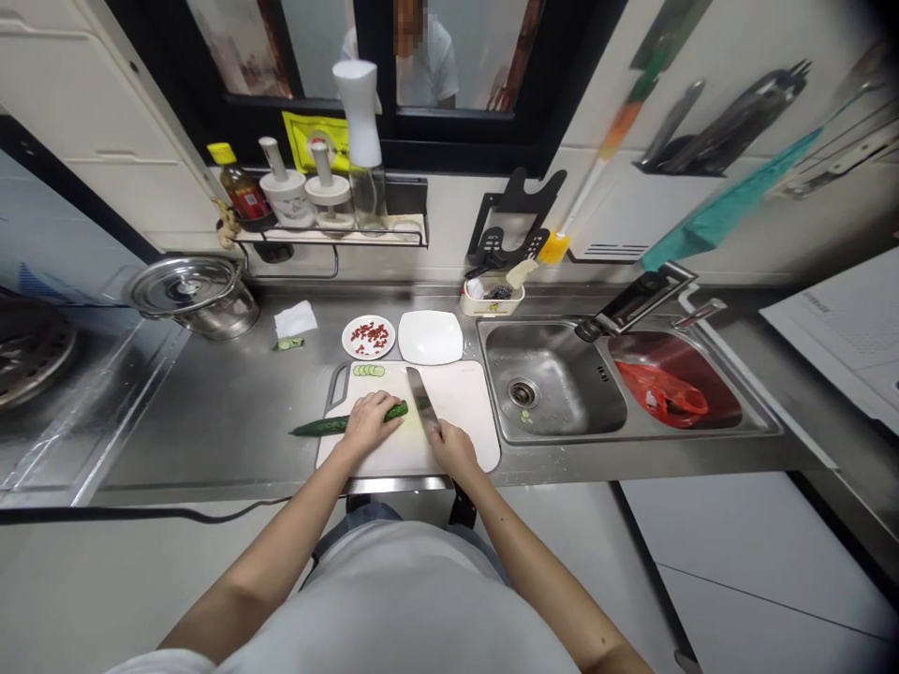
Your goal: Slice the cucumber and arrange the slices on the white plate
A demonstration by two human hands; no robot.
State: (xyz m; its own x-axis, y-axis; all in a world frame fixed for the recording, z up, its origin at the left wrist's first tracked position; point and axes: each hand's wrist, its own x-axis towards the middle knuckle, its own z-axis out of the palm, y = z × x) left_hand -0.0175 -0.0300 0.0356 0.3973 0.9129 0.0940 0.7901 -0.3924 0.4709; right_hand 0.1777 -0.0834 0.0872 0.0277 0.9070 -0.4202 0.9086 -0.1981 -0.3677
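Note:
A long green cucumber [319, 427] lies across the left half of the white cutting board [460, 393], its left end past the board's edge. My left hand [371, 423] is closed over the cucumber near its right end, which shows beyond the fingers. In my right hand [453, 447] is the handle of a knife [422, 398]; its blade points away from me, a little right of the cucumber's end and apart from it. A row of several cucumber slices [369, 371] rests at the board's upper left. Behind the board stand a plate of chopped red pieces [369, 336] and a white plate [430, 337].
A double sink [554, 374] with a faucet [625, 304] and a red bag [667, 393] is to the right. At the left are a lidded steel pot [203, 295], white paper [295, 319] and a cucumber scrap [288, 344]. Bottles fill a wall rack [337, 236].

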